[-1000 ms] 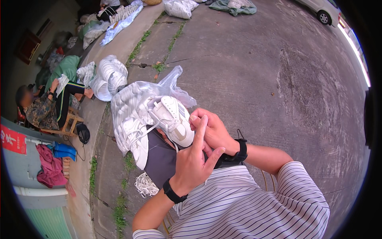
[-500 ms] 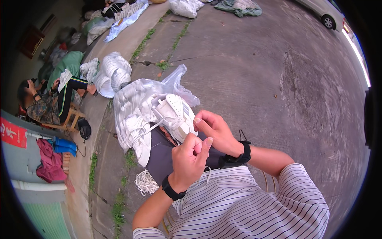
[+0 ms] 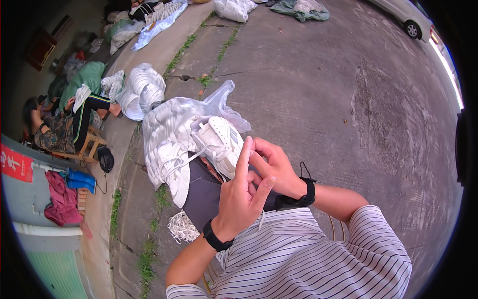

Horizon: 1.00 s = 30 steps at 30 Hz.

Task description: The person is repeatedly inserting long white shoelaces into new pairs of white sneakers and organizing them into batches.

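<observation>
A white sneaker [image 3: 219,142] lies on my lap, sole side toward me. My left hand [image 3: 241,197] is raised just in front of it, index finger pointing up and the other fingers curled. A thin white shoelace [image 3: 261,218] hangs below that hand. My right hand [image 3: 276,167] curls in from the right, its fingertips meeting the left hand's fingers beside the sneaker's heel. What the right fingers pinch is hidden behind the left hand. A second white sneaker [image 3: 172,169] rests against my left knee, with a lace stretched between the two shoes.
Behind the sneakers is a clear plastic bag [image 3: 172,112] of white shoes, with another bundle [image 3: 144,89] further left. A tangle of white laces [image 3: 181,226] lies on the concrete. A person on a wooden stool [image 3: 67,127] sits at left. A car [image 3: 403,17] is parked far right.
My left hand closed down onto the lace, then rose again with its index finger up. The right hand stayed by the sneaker's heel. The view shifted slightly.
</observation>
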### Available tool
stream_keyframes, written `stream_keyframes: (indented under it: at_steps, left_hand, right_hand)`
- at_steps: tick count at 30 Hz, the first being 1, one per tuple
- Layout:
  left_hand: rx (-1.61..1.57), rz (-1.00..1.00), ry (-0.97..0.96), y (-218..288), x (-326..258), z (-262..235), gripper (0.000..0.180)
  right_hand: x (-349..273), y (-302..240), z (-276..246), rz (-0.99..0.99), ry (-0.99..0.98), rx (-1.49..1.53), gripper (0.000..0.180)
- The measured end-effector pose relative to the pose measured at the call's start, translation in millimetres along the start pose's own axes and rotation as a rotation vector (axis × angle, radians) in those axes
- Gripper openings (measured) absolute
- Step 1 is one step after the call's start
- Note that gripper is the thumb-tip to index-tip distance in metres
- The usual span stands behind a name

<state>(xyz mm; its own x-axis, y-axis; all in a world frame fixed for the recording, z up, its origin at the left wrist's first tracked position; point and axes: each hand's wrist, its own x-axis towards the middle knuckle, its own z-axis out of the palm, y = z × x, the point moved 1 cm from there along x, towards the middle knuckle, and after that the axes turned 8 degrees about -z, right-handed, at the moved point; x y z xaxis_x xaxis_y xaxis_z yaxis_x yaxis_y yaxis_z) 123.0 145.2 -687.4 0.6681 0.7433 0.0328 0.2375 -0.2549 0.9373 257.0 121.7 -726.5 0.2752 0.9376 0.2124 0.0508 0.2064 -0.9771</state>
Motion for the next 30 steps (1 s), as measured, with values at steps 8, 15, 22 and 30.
stream_keyframes:
  at_steps: [8, 15, 22, 30]
  left_hand:
    - [-0.092, 0.025, 0.082, -7, -6, 3, 0.047]
    - [0.024, 0.078, 0.086, -12, -5, 6, 0.028]
    - [-0.081, 0.018, 0.252, -20, -1, 3, 0.015]
    - [0.14, 0.281, -0.018, -27, -13, 12, 0.026]
  right_hand:
    - [-1, 2, -2, -0.034, -0.004, -0.061, 0.016]
    - [0, 5, -1, 0.067, -0.024, 0.025, 0.018]
    - [2, 14, -2, 0.066, -0.079, 0.15, 0.018]
    - [3, 18, -2, 0.451, -0.081, 0.711, 0.017]
